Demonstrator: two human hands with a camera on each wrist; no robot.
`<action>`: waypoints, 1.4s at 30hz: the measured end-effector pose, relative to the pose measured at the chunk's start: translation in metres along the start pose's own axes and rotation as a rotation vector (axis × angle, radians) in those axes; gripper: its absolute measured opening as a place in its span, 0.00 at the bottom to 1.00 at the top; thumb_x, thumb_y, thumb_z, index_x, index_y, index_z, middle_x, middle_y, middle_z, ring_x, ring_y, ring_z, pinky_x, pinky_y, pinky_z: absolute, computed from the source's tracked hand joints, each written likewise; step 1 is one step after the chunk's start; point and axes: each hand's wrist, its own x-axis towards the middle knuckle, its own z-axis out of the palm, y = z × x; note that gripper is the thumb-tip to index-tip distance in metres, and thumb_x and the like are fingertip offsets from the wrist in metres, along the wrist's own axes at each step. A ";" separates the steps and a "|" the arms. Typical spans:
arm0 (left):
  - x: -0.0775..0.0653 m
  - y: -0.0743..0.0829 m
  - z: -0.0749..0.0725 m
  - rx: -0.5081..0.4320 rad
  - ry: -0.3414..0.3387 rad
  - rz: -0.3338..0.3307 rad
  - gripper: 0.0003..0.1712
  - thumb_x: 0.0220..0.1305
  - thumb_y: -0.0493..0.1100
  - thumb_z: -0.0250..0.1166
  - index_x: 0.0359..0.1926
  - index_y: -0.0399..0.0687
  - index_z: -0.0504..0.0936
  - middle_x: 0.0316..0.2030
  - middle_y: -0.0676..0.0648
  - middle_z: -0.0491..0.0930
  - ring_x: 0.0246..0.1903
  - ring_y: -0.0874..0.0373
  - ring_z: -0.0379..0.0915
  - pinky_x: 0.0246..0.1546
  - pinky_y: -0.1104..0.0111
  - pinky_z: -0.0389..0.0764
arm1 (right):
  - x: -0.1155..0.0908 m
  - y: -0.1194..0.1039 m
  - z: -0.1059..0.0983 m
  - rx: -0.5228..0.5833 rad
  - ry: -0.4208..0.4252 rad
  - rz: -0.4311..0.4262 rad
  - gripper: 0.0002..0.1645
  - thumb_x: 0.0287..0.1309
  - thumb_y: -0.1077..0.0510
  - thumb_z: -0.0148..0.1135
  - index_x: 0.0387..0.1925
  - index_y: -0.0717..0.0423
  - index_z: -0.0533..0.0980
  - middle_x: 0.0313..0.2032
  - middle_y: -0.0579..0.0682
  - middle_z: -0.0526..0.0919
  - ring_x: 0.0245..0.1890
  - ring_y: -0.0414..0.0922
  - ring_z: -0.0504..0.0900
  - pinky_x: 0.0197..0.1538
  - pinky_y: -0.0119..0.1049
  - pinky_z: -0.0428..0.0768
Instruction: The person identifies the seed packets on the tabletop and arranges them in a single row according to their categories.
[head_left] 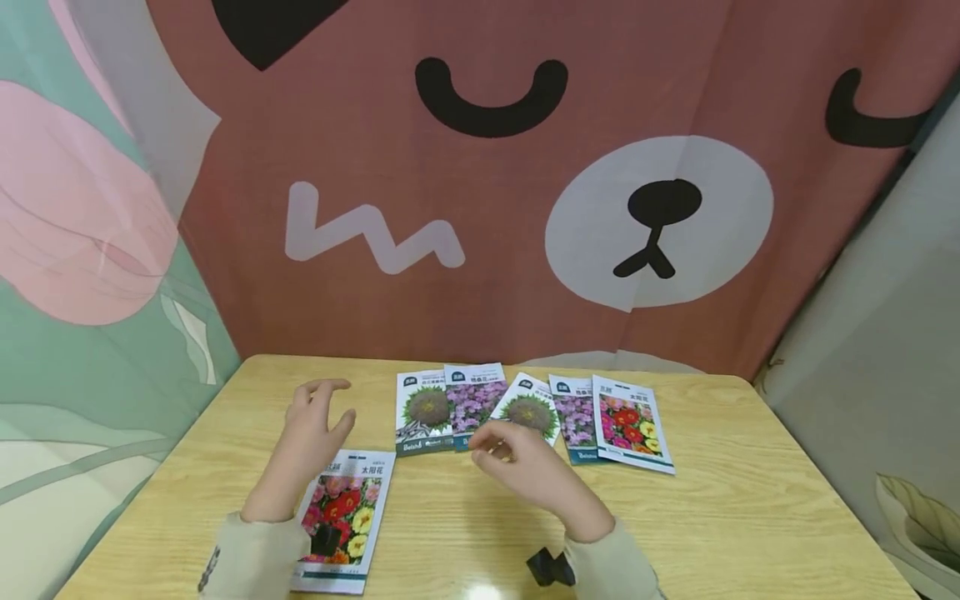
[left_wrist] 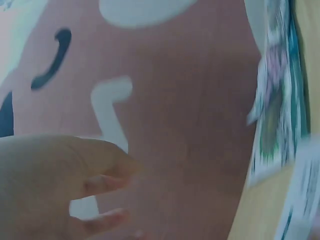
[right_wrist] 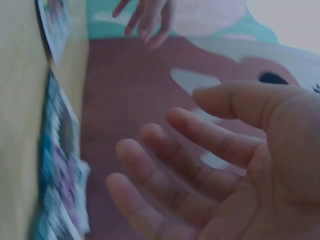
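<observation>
My left hand (head_left: pixel 315 425) hovers above the left of the table, fingers loosely bent and holding nothing. Below it lies a seed packet with red, pink and yellow flowers (head_left: pixel 348 517), partly covered by the forearm and sleeve. My right hand (head_left: pixel 525 467) is likewise raised, its fingers relaxed and apart in the right wrist view, with nothing in them. Beyond it several seed packets lie in an overlapping row: a grey-green round-headed plant packet (head_left: pixel 427 408), a purple flower packet (head_left: pixel 480 396), a second grey-green one (head_left: pixel 531 410), a second purple one (head_left: pixel 576 417) and a red-and-yellow flower packet (head_left: pixel 633 421).
The light wooden table (head_left: pixel 750 500) ends at the back against a reddish-brown curtain (head_left: pixel 495 308) printed with a bear face. Green and pink printed cloth (head_left: pixel 82 208) hangs at the left. A pale curtain (head_left: pixel 900 333) stands at the right.
</observation>
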 end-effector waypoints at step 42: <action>0.035 0.173 0.191 -1.145 -0.267 -0.200 0.38 0.64 0.34 0.59 0.73 0.36 0.58 0.72 0.30 0.56 0.67 0.35 0.64 0.65 0.50 0.73 | -0.069 0.112 -0.131 -0.085 0.395 0.469 0.29 0.76 0.48 0.53 0.66 0.65 0.67 0.64 0.71 0.70 0.63 0.69 0.70 0.60 0.63 0.75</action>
